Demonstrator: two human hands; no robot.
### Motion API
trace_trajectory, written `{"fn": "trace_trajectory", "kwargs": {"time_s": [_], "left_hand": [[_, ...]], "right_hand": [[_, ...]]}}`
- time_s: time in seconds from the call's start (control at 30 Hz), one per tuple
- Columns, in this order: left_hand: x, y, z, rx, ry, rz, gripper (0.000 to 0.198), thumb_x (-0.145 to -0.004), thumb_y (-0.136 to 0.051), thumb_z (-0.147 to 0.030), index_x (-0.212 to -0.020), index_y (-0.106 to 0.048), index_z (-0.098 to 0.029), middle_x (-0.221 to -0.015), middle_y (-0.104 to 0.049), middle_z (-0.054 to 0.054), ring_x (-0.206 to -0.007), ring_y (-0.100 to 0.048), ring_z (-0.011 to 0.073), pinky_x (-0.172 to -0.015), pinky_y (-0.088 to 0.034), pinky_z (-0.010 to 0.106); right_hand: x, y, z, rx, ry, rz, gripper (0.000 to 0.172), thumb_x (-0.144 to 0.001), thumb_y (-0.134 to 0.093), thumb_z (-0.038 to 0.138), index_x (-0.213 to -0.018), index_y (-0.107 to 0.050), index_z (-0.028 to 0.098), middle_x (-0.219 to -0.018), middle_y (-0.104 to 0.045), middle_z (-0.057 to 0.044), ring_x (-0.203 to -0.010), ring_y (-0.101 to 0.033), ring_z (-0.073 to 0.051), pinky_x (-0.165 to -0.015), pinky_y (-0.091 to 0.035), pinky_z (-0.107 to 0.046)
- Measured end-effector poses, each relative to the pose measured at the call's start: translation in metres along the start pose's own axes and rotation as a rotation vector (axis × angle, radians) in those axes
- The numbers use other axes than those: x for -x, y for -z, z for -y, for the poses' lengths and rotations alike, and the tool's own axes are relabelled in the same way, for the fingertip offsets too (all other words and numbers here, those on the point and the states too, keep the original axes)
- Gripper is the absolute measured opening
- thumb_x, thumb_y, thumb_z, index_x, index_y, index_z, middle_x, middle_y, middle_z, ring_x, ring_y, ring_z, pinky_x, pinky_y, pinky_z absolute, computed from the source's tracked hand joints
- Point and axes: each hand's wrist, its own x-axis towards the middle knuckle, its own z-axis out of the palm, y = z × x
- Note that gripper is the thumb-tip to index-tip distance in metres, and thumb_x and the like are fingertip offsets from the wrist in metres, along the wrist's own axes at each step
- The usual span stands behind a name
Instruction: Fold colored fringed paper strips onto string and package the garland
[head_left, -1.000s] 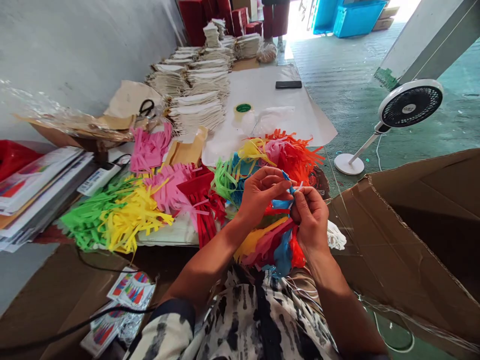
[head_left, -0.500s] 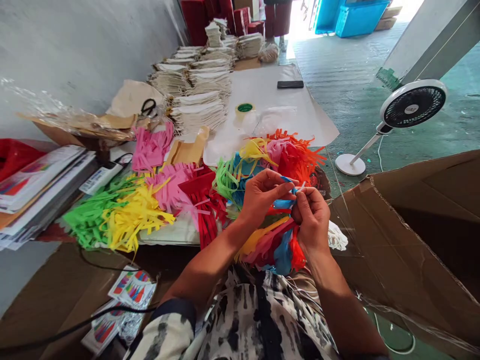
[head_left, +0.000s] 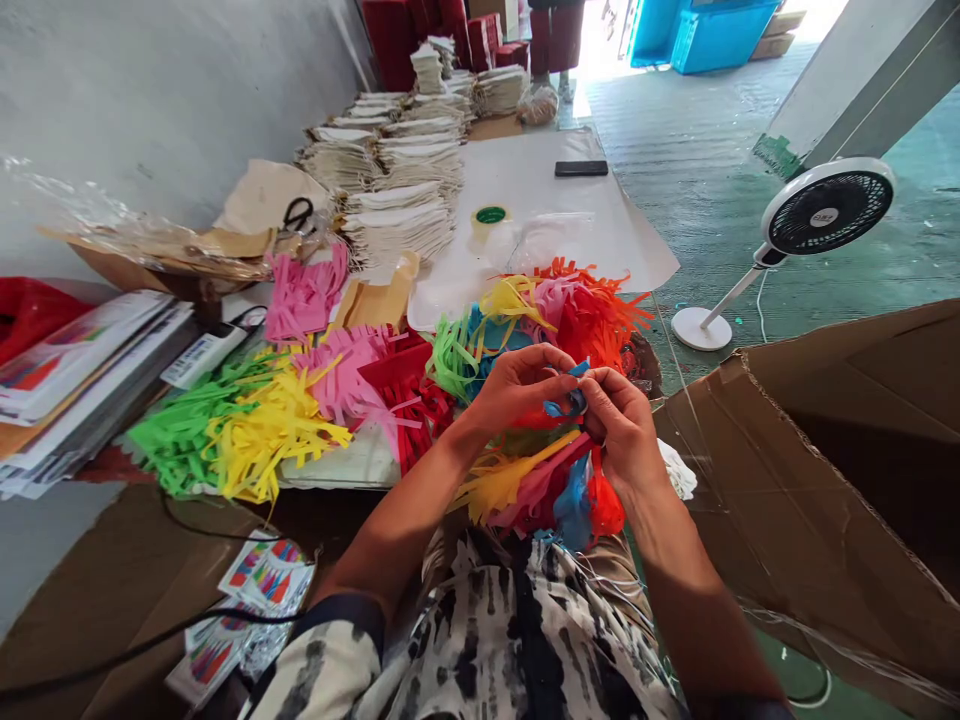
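Fingertips of my left hand [head_left: 525, 385] pinch a blue paper tassel [head_left: 576, 400] near its twisted top. My right hand [head_left: 621, 415] is closed on the same top, close against the left fingers; a bit of white string seems to be there, mostly hidden. Below my hands hang yellow, pink, blue and red tassels [head_left: 517, 485] over my lap. Just beyond lies a heap of orange, pink, yellow, blue and green fringed paper [head_left: 577, 305]. To the left, green fringe [head_left: 191, 430], yellow fringe [head_left: 262, 430], pink fringe [head_left: 352, 375] and dark red fringe [head_left: 409, 395] rest along the table edge.
White stacks [head_left: 405, 215] line the table's back left. A tape roll [head_left: 490, 216], black phone [head_left: 581, 169] and scissors [head_left: 298, 213] lie on it. An open cardboard box [head_left: 825, 450] and a fan [head_left: 823, 215] stand right. Printed packets [head_left: 259, 575] lie low left.
The blue tassel's top has shifted within my fingers, and both hands have turned slightly and moved closer together. The hanging tassels have swung a little.
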Motion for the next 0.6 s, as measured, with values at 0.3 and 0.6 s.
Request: {"fn": "trace_trajectory", "kwargs": {"time_s": [0.3,0.6], "left_hand": [[-0.01,0.007,-0.002,0.029,-0.089,-0.16,0.042,-0.068,-0.1,-0.037,-0.087,-0.069,-0.016,-0.081,-0.071,-0.003,-0.069,-0.07,0.009,-0.067,-0.06,0.021],[-0.01,0.013,-0.008,-0.065,-0.067,-0.093,0.039,-0.068,-0.099,-0.04,-0.083,-0.073,-0.015,-0.076,-0.076,0.001,-0.067,-0.071,0.0111,-0.066,-0.058,0.023]], "right_hand": [[0.002,0.006,0.009,0.613,0.326,-0.09,0.023,-0.096,-0.066,0.042,-0.09,-0.066,0.02,-0.108,-0.067,-0.007,-0.068,-0.054,-0.011,-0.052,-0.041,-0.024],[0.006,0.001,0.022,0.775,0.397,-0.031,0.022,-0.097,-0.064,0.035,-0.083,-0.066,0.018,-0.11,-0.065,-0.006,-0.052,-0.045,-0.004,-0.048,-0.037,-0.026]]}}
